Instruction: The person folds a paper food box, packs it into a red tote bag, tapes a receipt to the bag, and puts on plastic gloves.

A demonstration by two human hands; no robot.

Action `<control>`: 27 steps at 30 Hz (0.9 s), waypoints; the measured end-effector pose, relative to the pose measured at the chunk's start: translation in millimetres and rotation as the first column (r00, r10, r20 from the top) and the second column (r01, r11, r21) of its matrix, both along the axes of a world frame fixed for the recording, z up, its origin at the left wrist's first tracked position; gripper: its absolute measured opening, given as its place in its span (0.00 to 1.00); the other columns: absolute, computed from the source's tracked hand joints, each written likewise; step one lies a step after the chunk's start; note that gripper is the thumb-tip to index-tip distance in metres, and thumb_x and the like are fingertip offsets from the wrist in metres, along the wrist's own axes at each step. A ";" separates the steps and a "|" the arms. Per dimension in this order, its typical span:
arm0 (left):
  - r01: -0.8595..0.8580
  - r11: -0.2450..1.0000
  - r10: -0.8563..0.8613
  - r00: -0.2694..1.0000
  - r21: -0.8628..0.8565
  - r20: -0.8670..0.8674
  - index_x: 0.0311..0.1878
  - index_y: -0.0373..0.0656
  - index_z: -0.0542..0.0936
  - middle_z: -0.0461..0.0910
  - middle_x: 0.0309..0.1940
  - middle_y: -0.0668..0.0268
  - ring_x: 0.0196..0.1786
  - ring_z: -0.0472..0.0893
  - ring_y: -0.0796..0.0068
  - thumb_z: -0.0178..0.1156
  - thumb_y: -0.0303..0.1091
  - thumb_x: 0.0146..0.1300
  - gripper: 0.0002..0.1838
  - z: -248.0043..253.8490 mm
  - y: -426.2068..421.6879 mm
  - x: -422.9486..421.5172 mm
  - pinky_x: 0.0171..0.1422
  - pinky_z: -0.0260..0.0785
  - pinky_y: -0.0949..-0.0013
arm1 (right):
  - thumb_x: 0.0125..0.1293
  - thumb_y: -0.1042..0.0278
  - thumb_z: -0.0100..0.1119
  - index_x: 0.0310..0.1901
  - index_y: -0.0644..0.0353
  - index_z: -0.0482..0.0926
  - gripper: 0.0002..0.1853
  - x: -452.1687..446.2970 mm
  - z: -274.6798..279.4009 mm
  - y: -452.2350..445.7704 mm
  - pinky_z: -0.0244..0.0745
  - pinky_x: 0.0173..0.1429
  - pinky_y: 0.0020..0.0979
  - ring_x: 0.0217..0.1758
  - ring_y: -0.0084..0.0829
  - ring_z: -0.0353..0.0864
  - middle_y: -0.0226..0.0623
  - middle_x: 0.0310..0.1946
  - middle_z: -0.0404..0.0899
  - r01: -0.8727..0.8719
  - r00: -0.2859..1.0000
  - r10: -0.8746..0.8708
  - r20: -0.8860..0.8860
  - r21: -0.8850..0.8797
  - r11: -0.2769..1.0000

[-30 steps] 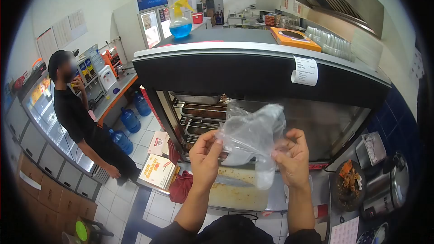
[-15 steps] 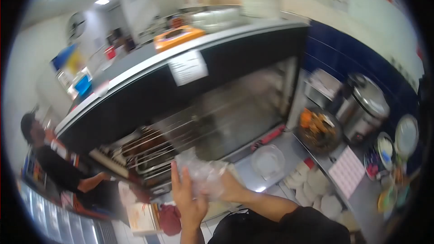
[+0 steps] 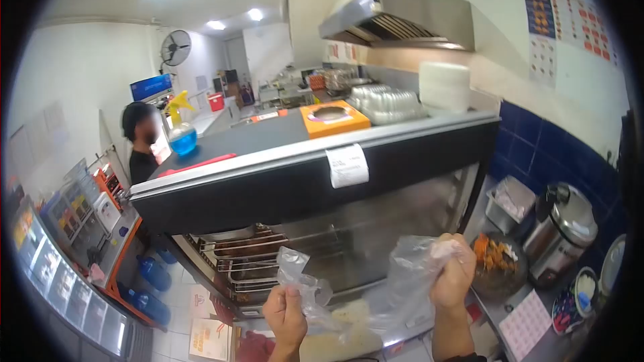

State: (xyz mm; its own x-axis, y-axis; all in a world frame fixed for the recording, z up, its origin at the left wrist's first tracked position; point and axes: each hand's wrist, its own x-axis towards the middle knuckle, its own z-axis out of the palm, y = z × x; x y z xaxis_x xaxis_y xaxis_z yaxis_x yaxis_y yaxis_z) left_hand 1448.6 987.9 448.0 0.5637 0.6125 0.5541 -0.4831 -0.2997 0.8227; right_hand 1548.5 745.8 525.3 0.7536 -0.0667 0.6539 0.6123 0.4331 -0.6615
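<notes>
Two clear plastic gloves hang apart in front of the black-framed cabinet [image 3: 416, 181]. My left hand [image 3: 286, 315] pinches one crumpled plastic glove [image 3: 302, 281] between thumb and fingers, near the cabinet's wire racks [image 3: 248, 261]. To the right, my right hand [image 3: 453, 275] is closed on the other plastic glove [image 3: 402, 281], which spreads out to the left of the fist. Behind the plastic, a pale cutting board [image 3: 329, 345] shows in part at the bottom.
A person [image 3: 141, 137] stands behind the cabinet at the left. On its top are a blue spray bottle [image 3: 182, 137], an orange box [image 3: 334, 118] and plastic lids [image 3: 389, 104]. At the right are a bowl of food [image 3: 496, 261] and a steel cooker [image 3: 562, 231].
My hands have moved apart, each with plastic in it; earlier they held it together. The view has swung right, and the person at the left now stands behind the cabinet.
</notes>
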 end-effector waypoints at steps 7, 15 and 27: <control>-0.052 0.939 0.151 0.950 -0.339 0.273 0.43 0.38 0.77 0.81 0.33 0.70 0.32 0.77 0.83 0.69 0.27 0.67 0.09 -1.1 22.9 -2.9 0.38 0.69 0.77 | 0.66 0.54 0.61 0.47 0.65 0.82 0.20 12.1 117.5 22.2 0.70 0.38 0.28 0.31 0.24 0.76 0.33 0.30 0.80 0.161 0.931 0.030 0.363 -0.484 0.860; -0.257 0.964 0.204 0.884 0.073 0.421 0.67 0.29 0.74 0.72 0.62 0.58 0.63 0.75 0.70 0.59 0.20 0.70 0.22 106.0 51.4 1.6 0.68 0.69 0.67 | 0.69 0.59 0.61 0.43 0.63 0.84 0.14 107.5 191.8 72.4 0.75 0.38 0.38 0.30 0.41 0.84 0.48 0.28 0.84 0.658 0.743 -0.311 0.593 -0.561 0.503; 0.341 0.358 0.295 0.842 0.869 -0.452 0.63 0.33 0.75 0.76 0.63 0.42 0.67 0.75 0.44 0.45 0.50 0.75 0.29 299.3 22.4 246.4 0.70 0.67 0.48 | 0.65 0.68 0.71 0.45 0.63 0.87 0.10 33.0 38.7 -9.6 0.83 0.51 0.28 0.43 0.24 0.88 0.36 0.35 0.88 -0.177 0.963 0.268 -0.028 -0.816 0.550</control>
State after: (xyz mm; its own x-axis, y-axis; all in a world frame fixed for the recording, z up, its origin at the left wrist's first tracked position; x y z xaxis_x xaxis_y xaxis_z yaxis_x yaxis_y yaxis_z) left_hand 1695.0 1010.3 747.3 0.9153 -0.1052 0.3888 -0.1649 -0.9786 0.1234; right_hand 1581.5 736.3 564.0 0.6046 0.6827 0.4105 0.6477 -0.1213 -0.7522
